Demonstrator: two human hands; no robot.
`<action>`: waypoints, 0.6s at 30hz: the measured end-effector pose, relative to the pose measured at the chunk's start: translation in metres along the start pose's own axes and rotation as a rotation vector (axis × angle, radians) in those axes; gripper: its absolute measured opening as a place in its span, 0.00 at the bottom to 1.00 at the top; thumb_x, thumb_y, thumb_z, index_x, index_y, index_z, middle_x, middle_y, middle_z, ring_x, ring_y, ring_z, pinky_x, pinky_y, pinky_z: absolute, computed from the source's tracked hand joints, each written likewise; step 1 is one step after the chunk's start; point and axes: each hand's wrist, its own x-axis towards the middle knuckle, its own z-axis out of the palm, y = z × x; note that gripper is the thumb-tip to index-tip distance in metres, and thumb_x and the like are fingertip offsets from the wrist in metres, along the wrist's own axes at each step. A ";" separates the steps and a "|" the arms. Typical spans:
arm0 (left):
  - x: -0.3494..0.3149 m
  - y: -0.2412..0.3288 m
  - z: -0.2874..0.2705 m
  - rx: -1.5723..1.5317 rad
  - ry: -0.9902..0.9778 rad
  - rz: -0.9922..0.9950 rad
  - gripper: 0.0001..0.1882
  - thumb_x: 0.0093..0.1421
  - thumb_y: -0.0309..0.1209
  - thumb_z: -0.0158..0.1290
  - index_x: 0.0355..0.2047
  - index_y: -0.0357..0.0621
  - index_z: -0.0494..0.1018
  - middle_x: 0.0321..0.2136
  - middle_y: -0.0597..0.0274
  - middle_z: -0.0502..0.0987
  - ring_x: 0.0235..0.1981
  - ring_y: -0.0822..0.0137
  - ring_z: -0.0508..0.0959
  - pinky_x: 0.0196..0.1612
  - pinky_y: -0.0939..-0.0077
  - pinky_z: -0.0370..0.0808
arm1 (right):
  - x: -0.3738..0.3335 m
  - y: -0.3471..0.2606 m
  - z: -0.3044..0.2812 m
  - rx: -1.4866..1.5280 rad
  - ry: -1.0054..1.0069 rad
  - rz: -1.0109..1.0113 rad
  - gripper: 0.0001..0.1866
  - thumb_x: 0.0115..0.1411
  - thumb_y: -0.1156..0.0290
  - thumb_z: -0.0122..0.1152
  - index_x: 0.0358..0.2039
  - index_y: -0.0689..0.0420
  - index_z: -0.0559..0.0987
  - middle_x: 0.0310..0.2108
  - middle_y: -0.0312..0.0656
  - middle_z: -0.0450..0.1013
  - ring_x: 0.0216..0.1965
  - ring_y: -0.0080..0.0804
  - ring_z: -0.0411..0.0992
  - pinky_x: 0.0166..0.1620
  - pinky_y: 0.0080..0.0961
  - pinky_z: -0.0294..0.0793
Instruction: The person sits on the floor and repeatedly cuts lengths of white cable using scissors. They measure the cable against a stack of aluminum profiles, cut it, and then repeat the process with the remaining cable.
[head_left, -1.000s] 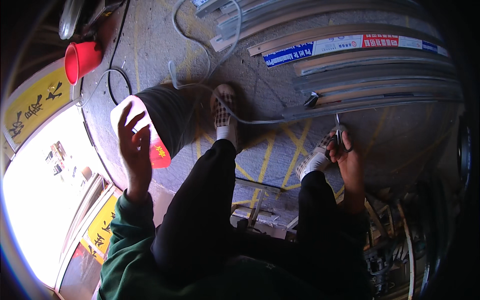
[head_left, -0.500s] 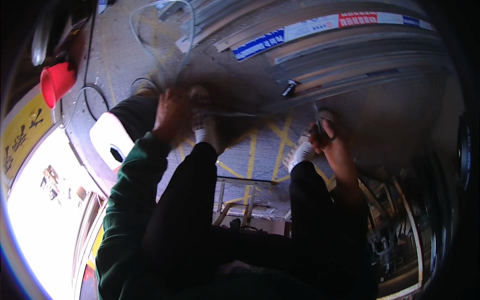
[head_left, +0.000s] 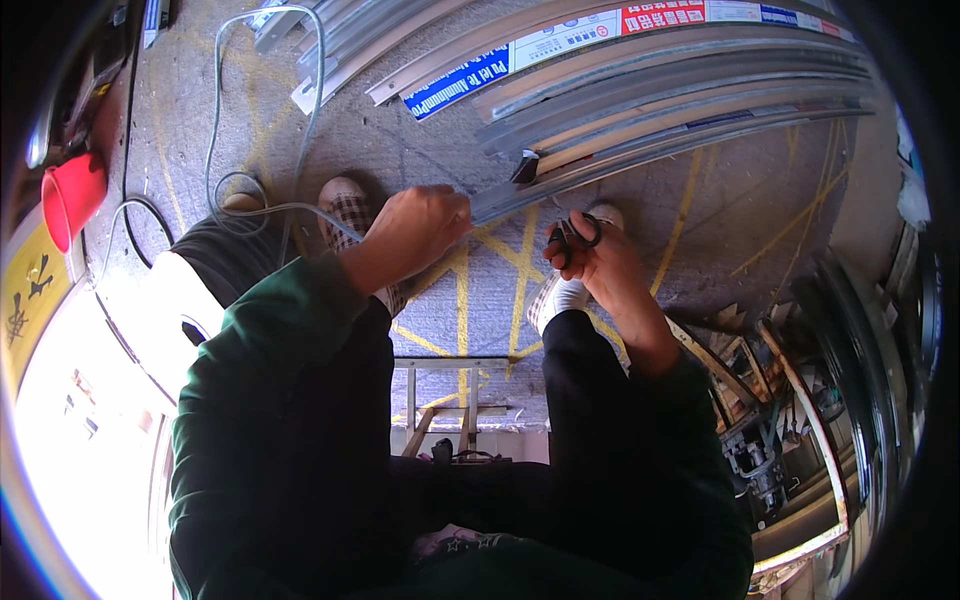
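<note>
Two bare hands are being held out over the concrete floor (head_left: 745,185), well in front of the lap. Black-handled scissors (head_left: 566,236) are being gripped in the right hand (head_left: 606,270), with the fingers curled in around the handle loops; the blades are not being shown clearly enough to tell how far they are parted. In this view the right shoe (head_left: 606,213) is being partly covered by that hand and the scissors. The left hand (head_left: 415,228) is being kept narrow, its fingers drawn together just beside the near ends of several long metal profiles (head_left: 640,60). A pale grey cord (head_left: 321,70) is being led from a loose loop on the floor to the left wrist, but its run is being hidden there, so whether it is being pinched cannot be told.

The profiles are being laid out side by side across the upper right, with a blue, white and red printed strip (head_left: 570,38) being shown among them. A small black piece (head_left: 524,168) is being borne near the ends of the closest ones. The left shoe (head_left: 347,208), checkered, is being partly screened by the left forearm. At the far left a red bucket (head_left: 72,205) is being shown, and between the legs a metal frame (head_left: 430,363) is being seen.
</note>
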 end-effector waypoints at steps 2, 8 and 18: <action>0.018 -0.010 0.019 -0.005 0.112 0.053 0.07 0.59 0.33 0.60 0.32 0.44 0.78 0.28 0.60 0.78 0.30 0.56 0.81 0.34 0.64 0.77 | 0.003 0.002 0.001 0.020 0.010 0.003 0.26 0.67 0.51 0.58 0.40 0.67 0.78 0.30 0.49 0.80 0.29 0.32 0.81 0.28 0.22 0.77; 0.054 -0.013 0.043 0.062 0.163 0.070 0.12 0.56 0.38 0.64 0.35 0.46 0.77 0.31 0.62 0.79 0.33 0.56 0.82 0.36 0.62 0.78 | 0.003 0.003 0.007 0.052 0.066 0.006 0.25 0.68 0.52 0.57 0.42 0.68 0.77 0.31 0.49 0.80 0.28 0.29 0.79 0.27 0.20 0.78; 0.063 -0.008 0.052 0.116 0.171 0.008 0.18 0.51 0.43 0.67 0.36 0.47 0.78 0.35 0.59 0.80 0.39 0.53 0.80 0.40 0.58 0.77 | 0.003 0.009 0.014 0.145 0.132 -0.005 0.24 0.68 0.54 0.57 0.40 0.68 0.77 0.30 0.47 0.79 0.26 0.26 0.77 0.24 0.17 0.77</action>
